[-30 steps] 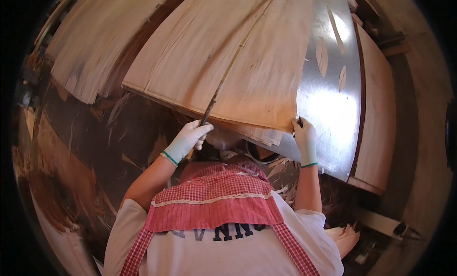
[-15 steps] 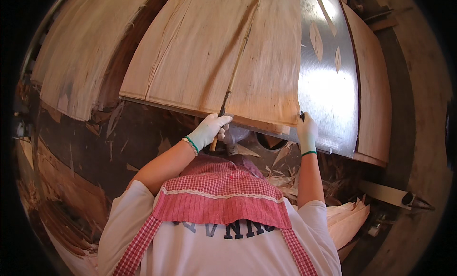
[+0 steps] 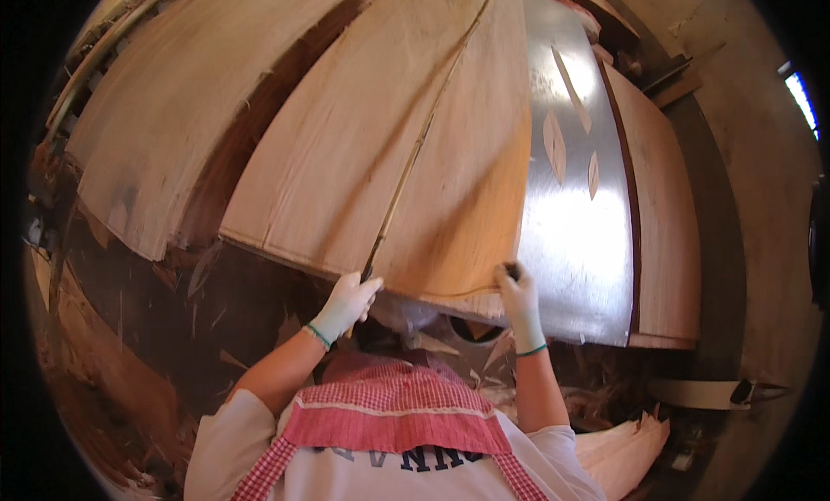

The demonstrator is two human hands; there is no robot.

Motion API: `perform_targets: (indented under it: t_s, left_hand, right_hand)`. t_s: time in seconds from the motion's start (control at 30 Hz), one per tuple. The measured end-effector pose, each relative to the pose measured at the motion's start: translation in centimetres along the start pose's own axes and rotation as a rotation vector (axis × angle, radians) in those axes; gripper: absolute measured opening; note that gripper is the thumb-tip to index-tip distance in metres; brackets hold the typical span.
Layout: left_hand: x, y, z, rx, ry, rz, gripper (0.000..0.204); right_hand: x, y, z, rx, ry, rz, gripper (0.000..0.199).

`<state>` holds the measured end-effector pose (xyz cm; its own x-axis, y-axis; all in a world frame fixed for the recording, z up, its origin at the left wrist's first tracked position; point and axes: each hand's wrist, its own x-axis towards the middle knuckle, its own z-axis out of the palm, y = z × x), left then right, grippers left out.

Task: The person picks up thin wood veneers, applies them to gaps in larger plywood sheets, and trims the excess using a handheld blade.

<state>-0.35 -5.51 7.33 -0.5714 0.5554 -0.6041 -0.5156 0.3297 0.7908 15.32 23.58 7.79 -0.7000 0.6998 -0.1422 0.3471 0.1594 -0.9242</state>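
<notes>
- Tan veneer could split along its grain if the right hand pulls its corner too sharply.
- It lies ahead of that hand and the left hand, a stick running over it, a metal sheet on its right.
- The left hand clasps the stick's lower end; the right hand pinches the veneer's near corner.

Pretty clearly a wood workshop I'm in, looks like veneer or plywood stuff. Big thin wood sheet right in front of me, more piled up on the left pile, a shiny metal worktop, and splintery scraps all over. I'm in gloves and an apron too.
</notes>
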Motion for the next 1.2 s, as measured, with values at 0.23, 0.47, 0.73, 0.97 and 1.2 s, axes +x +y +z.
perform_targets:
  t_s: [0.23, 0.47, 0.73, 0.97, 1.2]
  left_hand:
    - [0.1, -4.5, -0.6, -0.034, -0.038, -0.017, 0.021]
    - [-1.7, -6.7, 3.2, 0.138, -0.176, -0.084, 0.020]
    - [-1.6, -5.6, 2.2, -0.154, -0.095, 0.049, 0.016]
    - [-1.1, -5.7, -5.7, -0.068, 0.007, 0.050, 0.018]
    - [-3.2, -1.1, -2.4, 0.199, 0.001, 0.167, 0.033]
  right_hand:
    - [1.1, -13.3, 18.8, -0.368, -0.433, -0.290, 0.028]
    - [3.1, -8.4, 30.2, -0.662, -0.587, -0.400, 0.023]
    - [1.8, -10.6, 29.4, -0.625, -0.662, -0.391, 0.033]
    - [3.2, -13.5, 20.8, -0.342, -0.136, -0.343, 0.055]
    - [8.2, -3.9, 27.2, -0.252, -0.257, -0.068, 0.049]
